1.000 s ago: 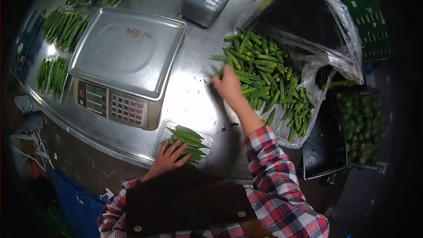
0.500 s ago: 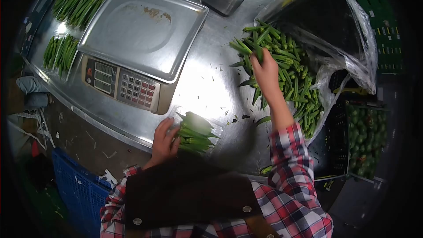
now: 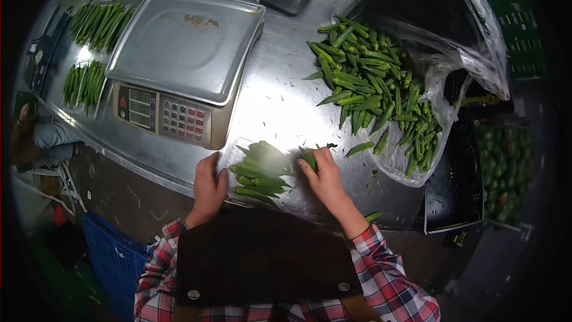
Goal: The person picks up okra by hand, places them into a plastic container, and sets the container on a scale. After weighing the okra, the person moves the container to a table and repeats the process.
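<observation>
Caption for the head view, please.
Left hand beside a tray of okra, right hand holding a pod, scale beyond.

Okra pods (image 3: 259, 170) hide much of their tray (image 3: 236, 154); scale digits (image 3: 140, 108) are illegible.

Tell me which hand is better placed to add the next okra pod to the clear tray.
Right, I'd judge: the right hand holds an okra pod close beside the clear tray. The left hand is at the tray's left side, with no pod showing in it.
</observation>
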